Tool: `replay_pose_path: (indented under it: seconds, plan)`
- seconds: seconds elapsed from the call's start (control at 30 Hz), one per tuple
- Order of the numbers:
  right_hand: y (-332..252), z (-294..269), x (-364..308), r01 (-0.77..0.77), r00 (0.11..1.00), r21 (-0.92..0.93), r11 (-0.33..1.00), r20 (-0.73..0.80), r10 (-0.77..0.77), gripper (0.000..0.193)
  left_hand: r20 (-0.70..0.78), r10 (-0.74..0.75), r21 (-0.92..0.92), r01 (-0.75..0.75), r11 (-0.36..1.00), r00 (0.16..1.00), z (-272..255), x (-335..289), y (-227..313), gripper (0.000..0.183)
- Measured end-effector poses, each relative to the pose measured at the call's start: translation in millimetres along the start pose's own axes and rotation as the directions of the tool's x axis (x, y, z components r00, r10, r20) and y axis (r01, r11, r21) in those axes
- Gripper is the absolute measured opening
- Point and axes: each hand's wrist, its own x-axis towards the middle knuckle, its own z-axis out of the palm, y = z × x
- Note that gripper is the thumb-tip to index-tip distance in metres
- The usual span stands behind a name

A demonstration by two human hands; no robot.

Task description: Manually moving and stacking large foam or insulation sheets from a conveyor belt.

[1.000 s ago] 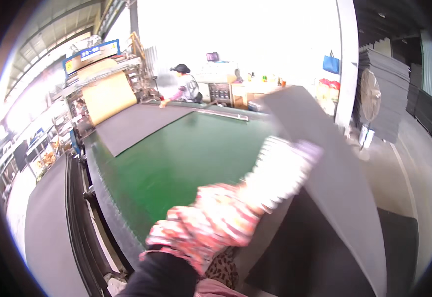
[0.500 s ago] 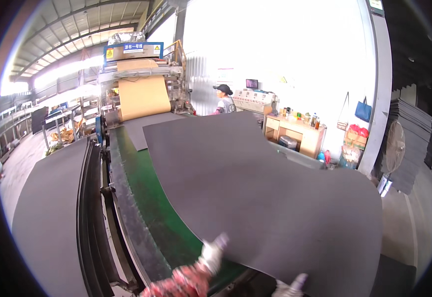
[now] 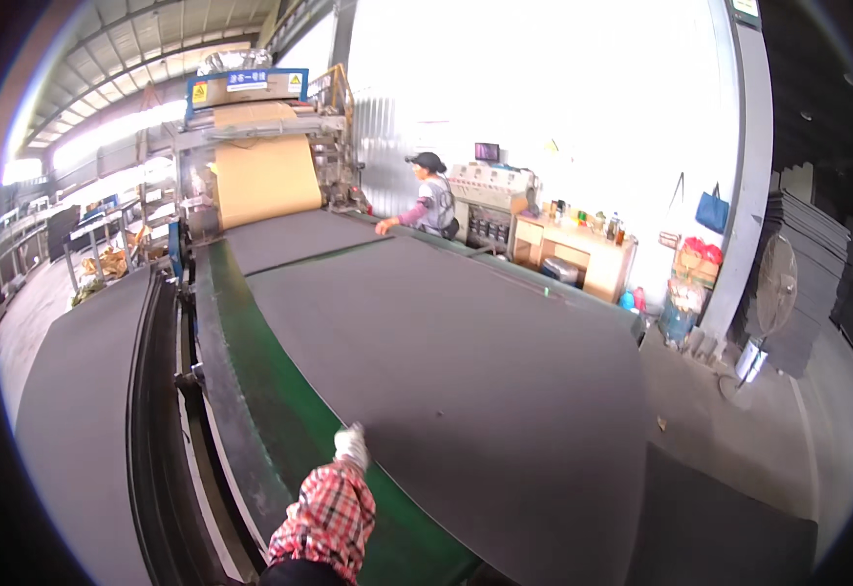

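A large dark grey sheet (image 3: 485, 381) lies flat on a green conveyor belt (image 3: 295, 366), its left edge leaving a strip of belt bare. My left hand (image 3: 351, 449), in a white glove below a red plaid sleeve, is at that edge with its fingers closed on it. My right hand is out of view. Further up the belt, a second grey sheet (image 3: 299, 239) lies just beyond the first, with a narrow gap between them.
A co-worker (image 3: 433, 200) reaches over the belt's far right side. Behind the belt stands a machine with a tan web (image 3: 265, 181). Grey sheets (image 3: 85, 410) are at left. A desk (image 3: 578, 254), a fan (image 3: 776, 293) and stacked sheets (image 3: 808, 264) are at right.
The near sheet was raised and wavy and now lies flat on the belt. My left hand has moved left and away from me along its edge; my right hand has left the view.
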Motion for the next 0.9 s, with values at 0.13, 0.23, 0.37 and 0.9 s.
replay_pose_path:
  seconds: [0.13,0.23,0.37,0.9]
  plan:
    - [42.7,11.9,23.7,-0.366,0.926,-0.064,0.928,0.070,0.370,0.061,-0.288,-0.575,-0.734,0.210,0.646,0.765,-31.4,-10.5,105.5,0.057]
    - [131.9,51.6,29.9,-0.335,0.936,-0.589,0.736,-0.300,0.185,0.060,-0.540,-0.199,-0.470,-0.097,0.877,0.818,-53.5,-94.1,137.4,0.061]
    - [131.1,39.3,76.0,-0.556,0.644,-0.770,0.313,-0.161,0.748,0.057,-0.486,0.078,-0.567,-0.382,0.730,0.870,-86.0,-212.4,199.7,0.060]
    - [-232.9,-343.9,42.7,0.045,0.534,-0.141,0.989,-0.834,-0.143,0.072,0.577,0.637,-0.393,-0.510,0.765,0.511,-12.1,-407.6,252.3,0.028]
